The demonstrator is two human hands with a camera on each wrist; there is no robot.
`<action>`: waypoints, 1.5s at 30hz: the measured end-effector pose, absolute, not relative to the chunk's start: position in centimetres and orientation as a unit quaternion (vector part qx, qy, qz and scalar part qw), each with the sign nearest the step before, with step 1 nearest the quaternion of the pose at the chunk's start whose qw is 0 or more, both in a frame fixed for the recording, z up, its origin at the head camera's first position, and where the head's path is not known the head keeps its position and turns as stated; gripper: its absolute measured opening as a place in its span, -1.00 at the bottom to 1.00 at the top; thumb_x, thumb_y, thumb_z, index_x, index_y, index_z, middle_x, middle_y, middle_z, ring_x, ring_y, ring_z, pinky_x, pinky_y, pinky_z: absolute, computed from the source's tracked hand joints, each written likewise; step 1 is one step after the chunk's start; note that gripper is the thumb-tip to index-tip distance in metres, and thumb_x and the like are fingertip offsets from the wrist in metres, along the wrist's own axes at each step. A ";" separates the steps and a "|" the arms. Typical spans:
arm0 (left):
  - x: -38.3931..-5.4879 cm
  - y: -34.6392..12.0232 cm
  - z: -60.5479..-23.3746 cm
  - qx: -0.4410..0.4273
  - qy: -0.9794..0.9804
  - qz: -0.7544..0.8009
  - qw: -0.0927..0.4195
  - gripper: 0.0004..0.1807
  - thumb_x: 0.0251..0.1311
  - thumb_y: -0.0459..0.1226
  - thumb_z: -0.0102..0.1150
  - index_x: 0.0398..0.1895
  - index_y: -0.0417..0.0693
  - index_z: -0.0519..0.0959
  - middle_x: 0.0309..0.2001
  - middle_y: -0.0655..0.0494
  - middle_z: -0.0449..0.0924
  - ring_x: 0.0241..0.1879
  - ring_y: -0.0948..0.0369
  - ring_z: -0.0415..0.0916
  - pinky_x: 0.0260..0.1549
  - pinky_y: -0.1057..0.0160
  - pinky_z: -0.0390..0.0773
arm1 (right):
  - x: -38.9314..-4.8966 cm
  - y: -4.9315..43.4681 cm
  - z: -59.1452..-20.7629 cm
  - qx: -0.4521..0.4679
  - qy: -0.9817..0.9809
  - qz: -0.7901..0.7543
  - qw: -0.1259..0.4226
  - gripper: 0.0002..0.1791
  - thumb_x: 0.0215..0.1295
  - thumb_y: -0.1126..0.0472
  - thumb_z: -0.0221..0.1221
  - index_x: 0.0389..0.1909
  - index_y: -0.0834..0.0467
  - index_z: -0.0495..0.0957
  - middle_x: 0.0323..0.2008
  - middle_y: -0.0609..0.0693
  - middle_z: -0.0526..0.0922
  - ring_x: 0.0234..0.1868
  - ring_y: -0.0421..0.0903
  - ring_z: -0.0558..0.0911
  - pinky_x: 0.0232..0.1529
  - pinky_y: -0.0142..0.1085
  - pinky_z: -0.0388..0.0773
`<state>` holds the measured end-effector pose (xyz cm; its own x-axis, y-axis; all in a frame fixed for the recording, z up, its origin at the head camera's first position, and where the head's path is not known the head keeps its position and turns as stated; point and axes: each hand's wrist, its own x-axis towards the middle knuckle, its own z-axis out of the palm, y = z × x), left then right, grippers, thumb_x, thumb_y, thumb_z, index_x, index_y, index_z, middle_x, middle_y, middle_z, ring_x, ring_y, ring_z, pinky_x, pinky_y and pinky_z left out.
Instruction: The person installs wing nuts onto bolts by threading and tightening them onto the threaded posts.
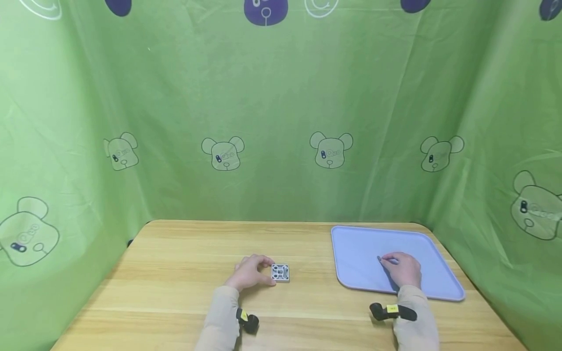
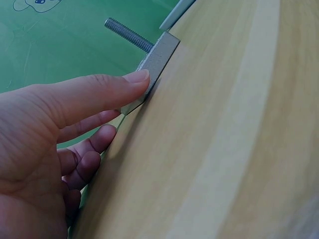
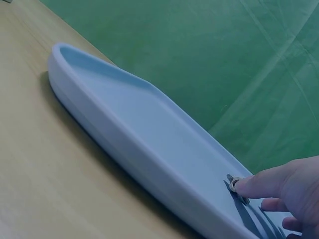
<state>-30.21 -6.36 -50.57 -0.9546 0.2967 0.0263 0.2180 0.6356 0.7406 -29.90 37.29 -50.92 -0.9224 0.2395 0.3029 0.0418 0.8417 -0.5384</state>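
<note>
My left hand [image 1: 251, 273] grips a square grey metal block [image 1: 280, 273] by its left side, thumb at the near edge. The block lies flat on the table, with several round openings and grooves in its top. A threaded bolt [image 2: 129, 35] sticks up from it in the left wrist view. Over the blue tray, my right hand [image 1: 403, 269] pinches a small grey metal piece, seemingly a wing nut [image 3: 235, 184], between thumb and fingers. The fingertips partly hide it, and its shadow falls on the tray floor close by.
The shallow blue tray [image 1: 360, 263] with a raised rim lies at the right of the wooden table [image 1: 184, 263]. Green printed curtains [image 1: 272, 97] hang behind the table and along both sides. Black wrist cameras [image 1: 250, 323] are strapped over both sleeves.
</note>
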 end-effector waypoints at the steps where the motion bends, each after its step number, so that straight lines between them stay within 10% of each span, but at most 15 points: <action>1: -30.2 -6.4 -50.6 0.142 0.903 0.402 0.049 -0.40 -0.27 -0.06 0.54 -0.01 0.15 0.63 -0.01 0.13 0.61 0.02 0.10 0.38 0.14 -0.16 0.18 | -29.9 37.2 -50.9 -0.076 -0.942 0.271 0.180 -0.82 0.19 0.18 0.26 -0.29 0.22 0.69 -0.02 0.32 0.65 0.09 0.36 0.51 0.20 0.18 0.25; 24: -30.3 -6.3 -50.9 0.141 0.904 0.400 0.047 -0.40 -0.29 -0.05 0.54 -0.02 0.17 0.63 0.00 0.13 0.61 0.03 0.08 0.38 0.14 -0.18 0.18 | -30.0 36.6 -50.7 -0.044 -0.936 0.306 0.166 -0.86 0.05 0.24 0.34 -0.41 0.19 0.59 -0.05 0.34 0.62 0.11 0.39 0.44 0.18 0.24 0.18; 45: -30.1 -6.3 -50.5 0.140 0.903 0.403 0.051 -0.39 -0.27 -0.06 0.54 0.00 0.15 0.62 0.01 0.12 0.60 0.05 0.09 0.37 0.15 -0.17 0.18 | -29.3 37.8 -50.0 -0.061 -0.906 0.399 0.131 -0.34 0.22 0.10 0.30 0.26 0.32 0.36 0.24 0.40 0.42 0.27 0.36 0.35 0.28 0.21 0.20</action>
